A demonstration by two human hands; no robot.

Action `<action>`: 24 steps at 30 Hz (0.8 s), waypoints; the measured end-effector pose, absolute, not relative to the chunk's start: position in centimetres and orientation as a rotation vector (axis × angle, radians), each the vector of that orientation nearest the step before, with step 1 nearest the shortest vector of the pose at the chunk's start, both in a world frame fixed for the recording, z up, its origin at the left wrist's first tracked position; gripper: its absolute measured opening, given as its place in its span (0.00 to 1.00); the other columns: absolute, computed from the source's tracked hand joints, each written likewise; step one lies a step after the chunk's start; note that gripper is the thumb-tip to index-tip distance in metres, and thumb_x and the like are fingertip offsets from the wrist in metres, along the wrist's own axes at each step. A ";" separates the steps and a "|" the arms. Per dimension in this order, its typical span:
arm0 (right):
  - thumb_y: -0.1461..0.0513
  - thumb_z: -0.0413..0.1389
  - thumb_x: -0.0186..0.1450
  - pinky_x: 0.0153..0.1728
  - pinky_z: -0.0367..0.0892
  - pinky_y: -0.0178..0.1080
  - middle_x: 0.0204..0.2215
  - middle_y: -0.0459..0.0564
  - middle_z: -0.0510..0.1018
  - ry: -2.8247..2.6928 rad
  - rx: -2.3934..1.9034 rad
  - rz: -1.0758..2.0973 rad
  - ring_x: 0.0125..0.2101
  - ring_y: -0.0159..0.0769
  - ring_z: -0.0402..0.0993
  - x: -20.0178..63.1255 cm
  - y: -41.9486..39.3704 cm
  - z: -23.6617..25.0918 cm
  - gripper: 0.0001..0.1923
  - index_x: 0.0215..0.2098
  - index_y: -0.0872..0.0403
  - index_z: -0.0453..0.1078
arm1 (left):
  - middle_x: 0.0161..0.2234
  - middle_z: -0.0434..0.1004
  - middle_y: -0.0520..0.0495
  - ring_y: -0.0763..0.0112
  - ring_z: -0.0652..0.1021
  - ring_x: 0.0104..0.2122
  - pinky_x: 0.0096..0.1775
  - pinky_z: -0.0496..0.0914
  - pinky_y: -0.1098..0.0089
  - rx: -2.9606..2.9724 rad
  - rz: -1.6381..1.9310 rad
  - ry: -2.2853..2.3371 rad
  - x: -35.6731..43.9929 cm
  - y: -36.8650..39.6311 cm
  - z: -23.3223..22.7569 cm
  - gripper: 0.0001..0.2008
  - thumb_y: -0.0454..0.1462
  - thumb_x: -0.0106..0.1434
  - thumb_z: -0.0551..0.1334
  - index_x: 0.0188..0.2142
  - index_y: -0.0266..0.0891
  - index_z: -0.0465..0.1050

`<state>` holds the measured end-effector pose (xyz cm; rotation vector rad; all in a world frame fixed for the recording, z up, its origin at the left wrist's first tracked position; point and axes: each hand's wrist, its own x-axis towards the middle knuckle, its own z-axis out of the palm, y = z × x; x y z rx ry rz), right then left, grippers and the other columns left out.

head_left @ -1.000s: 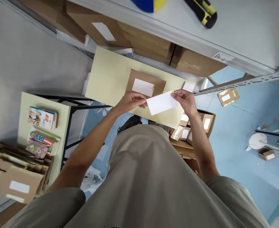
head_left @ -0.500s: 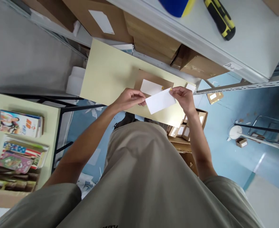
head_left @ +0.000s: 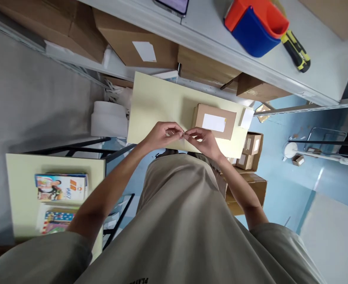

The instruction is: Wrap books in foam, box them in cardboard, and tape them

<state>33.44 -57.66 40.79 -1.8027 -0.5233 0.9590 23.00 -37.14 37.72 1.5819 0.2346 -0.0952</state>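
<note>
My left hand [head_left: 165,135] and my right hand [head_left: 202,141] meet fingertip to fingertip above the near edge of the pale yellow table [head_left: 156,102]. Thumbs and forefingers are pinched together on both sides. Whatever sits between them is too small or hidden to make out. Just beyond my right hand lies a closed brown cardboard box [head_left: 231,128], with a white label [head_left: 214,122] on its top. To the right of the box, white paper [head_left: 246,118] rests at the table's edge.
A shelf [head_left: 209,35] above the far side carries a red-and-blue holder [head_left: 255,29], a yellow-and-black utility knife [head_left: 296,51] and a phone [head_left: 175,4]. Large cartons [head_left: 206,65] stand below it. Books [head_left: 61,187] lie on a left table. Small boxes [head_left: 252,144] are at lower right.
The white label sheet stretched between my hands is no longer visible there. My hands have come together at the fingertips. The camera view has shifted, showing more of the upper shelf.
</note>
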 end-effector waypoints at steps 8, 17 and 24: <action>0.43 0.68 0.68 0.46 0.79 0.43 0.39 0.51 0.91 -0.406 -1.809 0.972 0.41 0.43 0.88 30.3 -53.0 40.2 0.20 0.39 0.51 0.84 | 0.34 0.88 0.46 0.66 0.85 0.35 0.41 0.79 0.68 1.599 -0.152 0.155 20.8 -32.1 37.1 0.14 0.48 0.68 0.70 0.37 0.40 0.85; 0.53 0.66 0.61 0.42 0.79 0.43 0.32 0.49 0.88 -0.346 -2.042 0.916 0.36 0.43 0.85 30.7 -52.2 38.2 0.09 0.30 0.49 0.79 | 0.35 0.89 0.50 0.67 0.83 0.35 0.42 0.76 0.69 1.754 -0.207 0.424 18.5 -27.9 29.7 0.05 0.40 0.63 0.71 0.34 0.41 0.84; 0.55 0.65 0.58 0.40 0.79 0.43 0.29 0.50 0.88 -0.175 -2.028 0.857 0.35 0.43 0.86 32.2 -55.1 38.3 0.07 0.29 0.50 0.79 | 0.18 0.69 0.61 0.71 0.72 0.32 0.48 0.67 0.70 1.962 -0.085 0.932 14.5 -16.0 24.4 0.11 0.32 0.71 0.64 0.30 0.43 0.69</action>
